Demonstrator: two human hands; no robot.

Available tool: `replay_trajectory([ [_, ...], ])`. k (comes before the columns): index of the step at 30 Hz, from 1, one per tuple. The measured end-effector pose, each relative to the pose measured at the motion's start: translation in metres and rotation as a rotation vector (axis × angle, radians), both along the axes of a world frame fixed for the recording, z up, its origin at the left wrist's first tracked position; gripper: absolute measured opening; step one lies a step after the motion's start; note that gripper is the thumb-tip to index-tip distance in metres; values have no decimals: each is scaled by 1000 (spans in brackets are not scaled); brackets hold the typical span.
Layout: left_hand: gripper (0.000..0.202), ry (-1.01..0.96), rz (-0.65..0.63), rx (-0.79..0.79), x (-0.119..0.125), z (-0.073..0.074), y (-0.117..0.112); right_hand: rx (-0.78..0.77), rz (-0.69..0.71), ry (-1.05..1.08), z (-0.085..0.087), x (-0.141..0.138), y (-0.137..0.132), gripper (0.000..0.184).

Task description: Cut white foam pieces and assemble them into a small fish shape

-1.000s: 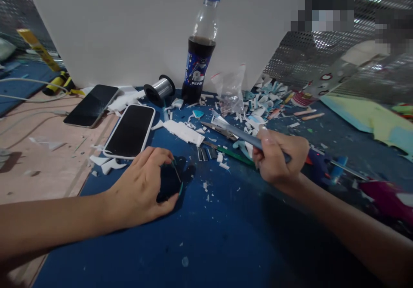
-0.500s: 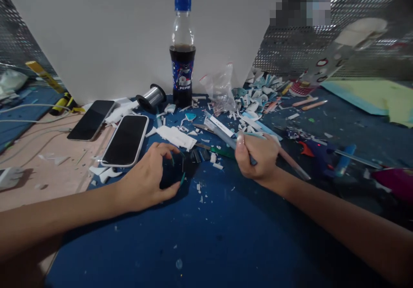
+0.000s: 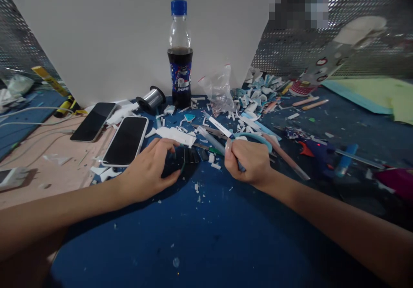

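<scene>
My left hand (image 3: 146,167) rests on the blue tabletop with its fingers curved and the thumb apart, in a C shape. Long dark green nails show at its fingertips, beside several small dark rectangular pieces (image 3: 195,155). I make out nothing held there. My right hand (image 3: 248,159) is closed in a fist around a translucent bluish stick (image 3: 210,138), which slants up to the left. Just behind that stick lies a white printed pen-like stick (image 3: 219,125). Scissors with light blue handles (image 3: 254,136) lie partly behind my right hand.
A Pepsi bottle (image 3: 180,70) stands before a white board, near a wire spool (image 3: 151,100) and a clear plastic bag (image 3: 221,88). Two phones (image 3: 125,141) lie at left. Scraps (image 3: 258,92) are heaped at the back. A dark blue glue gun (image 3: 319,154) lies at right.
My right hand has moved slightly left and toward me, with the translucent stick in it, uncovering more of the scissors' handles. The left hand's thumb and finger look slightly closer together.
</scene>
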State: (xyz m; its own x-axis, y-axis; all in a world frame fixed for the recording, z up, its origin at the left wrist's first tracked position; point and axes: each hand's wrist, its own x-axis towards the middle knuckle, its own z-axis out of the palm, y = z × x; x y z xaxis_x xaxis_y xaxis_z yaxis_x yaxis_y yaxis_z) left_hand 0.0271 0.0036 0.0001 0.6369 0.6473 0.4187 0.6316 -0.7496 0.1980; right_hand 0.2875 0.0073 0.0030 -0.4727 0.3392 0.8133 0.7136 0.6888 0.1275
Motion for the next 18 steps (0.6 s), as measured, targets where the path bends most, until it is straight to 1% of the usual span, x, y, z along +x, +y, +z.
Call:
replay_trajectory([
  [3,25,82,-11,78,-7,14,6,15,-14,-8,1,-1,0,36],
  [5,20,176,-57,121,-10,22,15,23,-15,-14,1,-2,-1,36],
  [6,23,235,-83,127,-10,25,21,26,-12,-17,1,-2,-1,36],
  [8,33,331,-115,131,-8,29,34,31,-7,-21,2,-3,-2,36],
  [11,33,446,-132,121,-1,29,48,34,-8,-18,2,-2,-3,37],
  [13,29,508,-125,117,4,29,51,37,-8,-14,1,-1,-3,37],
  [15,29,556,-111,121,7,32,51,42,-6,-10,1,-1,-3,37],
  [18,32,599,-72,137,8,40,49,49,-7,-8,0,-1,-4,37],
])
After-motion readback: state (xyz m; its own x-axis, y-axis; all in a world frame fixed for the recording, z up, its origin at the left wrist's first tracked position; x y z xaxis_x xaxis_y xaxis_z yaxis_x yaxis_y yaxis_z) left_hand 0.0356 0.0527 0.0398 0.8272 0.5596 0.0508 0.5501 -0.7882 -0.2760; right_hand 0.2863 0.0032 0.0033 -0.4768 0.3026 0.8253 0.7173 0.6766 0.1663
